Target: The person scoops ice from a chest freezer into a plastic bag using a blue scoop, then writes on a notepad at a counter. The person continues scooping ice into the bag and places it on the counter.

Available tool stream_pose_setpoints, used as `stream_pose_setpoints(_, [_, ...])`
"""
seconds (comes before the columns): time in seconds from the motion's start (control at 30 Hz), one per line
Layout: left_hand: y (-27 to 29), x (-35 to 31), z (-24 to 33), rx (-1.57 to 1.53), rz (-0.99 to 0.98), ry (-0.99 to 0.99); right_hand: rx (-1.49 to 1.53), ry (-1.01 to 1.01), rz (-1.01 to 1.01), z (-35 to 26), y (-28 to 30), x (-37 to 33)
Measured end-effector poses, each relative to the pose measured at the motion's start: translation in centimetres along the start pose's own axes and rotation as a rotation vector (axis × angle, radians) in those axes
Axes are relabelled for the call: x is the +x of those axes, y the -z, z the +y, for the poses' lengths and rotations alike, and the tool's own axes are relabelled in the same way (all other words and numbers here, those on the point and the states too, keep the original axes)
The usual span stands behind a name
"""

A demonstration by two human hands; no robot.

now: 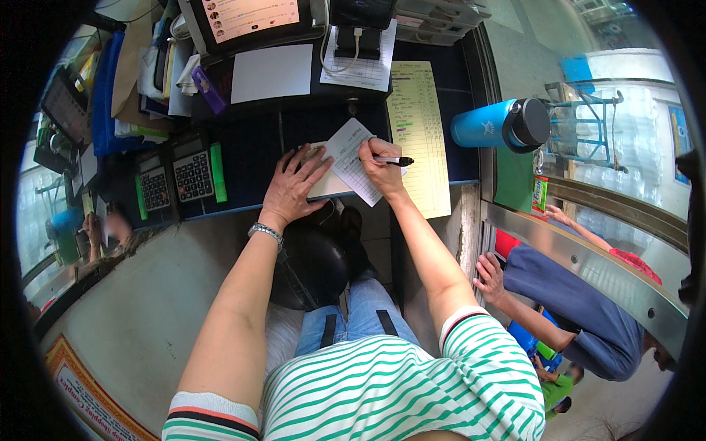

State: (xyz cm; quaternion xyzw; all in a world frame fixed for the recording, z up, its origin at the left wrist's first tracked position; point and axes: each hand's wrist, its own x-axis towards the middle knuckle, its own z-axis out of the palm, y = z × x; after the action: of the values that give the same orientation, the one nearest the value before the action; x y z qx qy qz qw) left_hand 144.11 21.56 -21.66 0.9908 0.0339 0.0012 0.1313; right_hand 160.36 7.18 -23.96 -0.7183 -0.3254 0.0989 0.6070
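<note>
A small printed slip lies tilted at the desk's near edge, over a cream pad or sheet. My left hand rests flat on the cream sheet with fingers spread, its fingertips close to the slip's left edge. My right hand grips a black-and-white pen over the slip's right side. The pen's writing tip is hidden by my fingers. Just right of that hand lies a long yellow sheet of handwritten rows with a few coloured marks.
Two calculators sit at left, below stacked folders. A blue bottle with a black lid stands at right. A screen and white paper are at the back. Another person's hand touches the right-hand ledge.
</note>
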Motion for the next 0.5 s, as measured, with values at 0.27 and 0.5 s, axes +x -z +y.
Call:
stream_pose_setpoints(0.27, [0.02,0.01,-0.01,-0.012,0.014,-0.006,0.023,-0.033,-0.03,-0.06,0.05,-0.04])
stream_pose_setpoints(0.5, [0.1,0.04,0.0,-0.006,0.006,-0.007,-0.005,0.002,-0.002,-0.14,0.01,0.05])
